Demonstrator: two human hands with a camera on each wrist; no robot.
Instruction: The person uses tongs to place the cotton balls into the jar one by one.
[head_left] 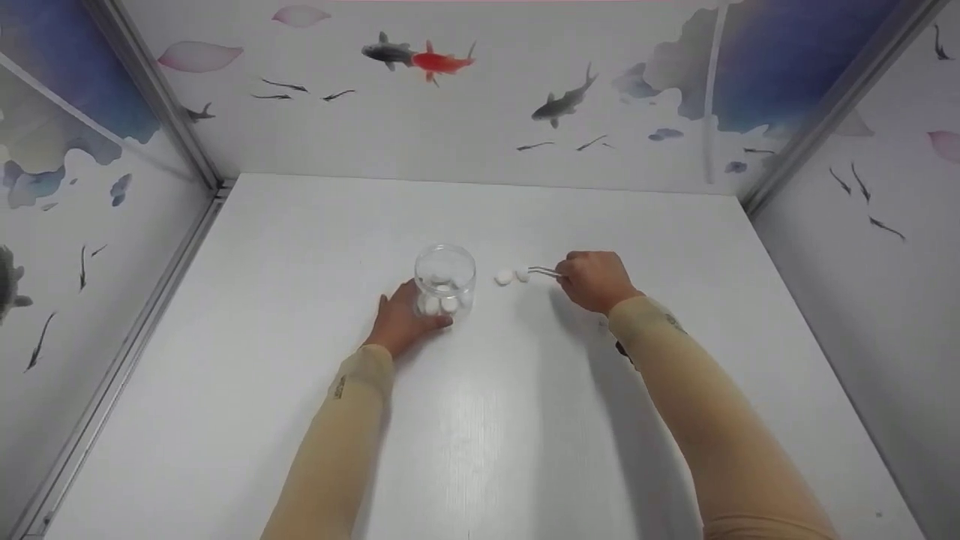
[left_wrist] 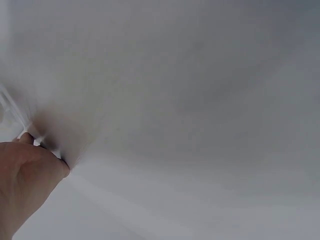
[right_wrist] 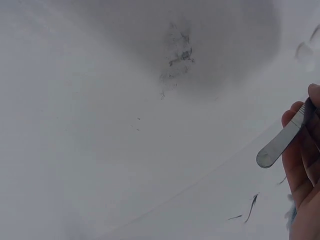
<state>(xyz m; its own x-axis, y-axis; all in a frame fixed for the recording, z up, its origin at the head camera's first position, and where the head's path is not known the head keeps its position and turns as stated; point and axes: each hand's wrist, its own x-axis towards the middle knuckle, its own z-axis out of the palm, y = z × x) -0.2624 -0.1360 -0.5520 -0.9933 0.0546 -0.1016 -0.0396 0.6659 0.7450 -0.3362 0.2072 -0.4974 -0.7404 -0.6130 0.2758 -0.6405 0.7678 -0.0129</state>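
Note:
A clear round jar (head_left: pixel 466 289) stands on the white table with several white cotton balls (head_left: pixel 448 305) inside. My left hand (head_left: pixel 403 321) grips the jar low down, fingers at its left and thumb across the front. In the left wrist view only part of that hand (left_wrist: pixel 25 175) and the jar's edge (left_wrist: pixel 15 107) show. My right hand (head_left: pixel 600 281) pinches metal tweezers (head_left: pixel 546 271), tips pointing left. Two white cotton balls (head_left: pixel 503 277) lie right of the jar; the tips are at the right-hand one. Whether they grip it I cannot tell. The tweezers' rounded end (right_wrist: pixel 275 150) shows in the right wrist view.
Patterned white panels with painted fish (head_left: pixel 442 61) enclose the table (head_left: pixel 465 450) at the back and both sides. A small dark object (head_left: pixel 622 349) shows beside the right wrist, partly hidden by the sleeve.

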